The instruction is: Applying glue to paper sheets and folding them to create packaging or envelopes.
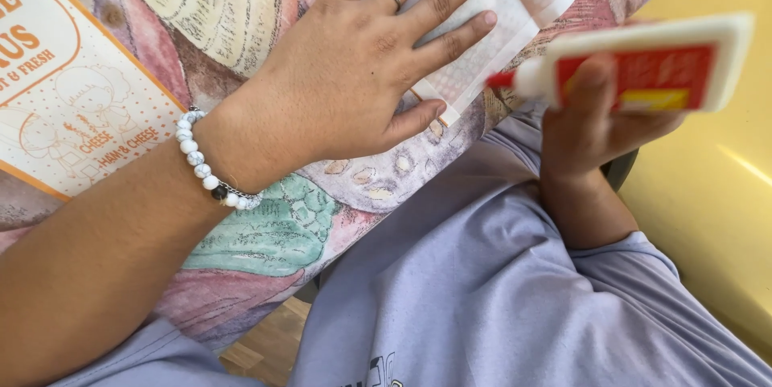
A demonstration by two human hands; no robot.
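One sheet of white paper (482, 25) lies on the patterned tablecloth (265, 218), and one glue bottle (643, 65) hangs just right of the paper's corner. The left hand (362, 65) lies flat and spread on the paper, gripping nothing. The right hand (595, 126) is closed around the glue bottle, red tip toward the paper. One printed cardboard box (64, 90) lies left of the paper; a yellow surface (716, 194) lies to the right.

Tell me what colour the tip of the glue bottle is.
Red: the glue bottle in the right hand has a red tip, seen in the head view.
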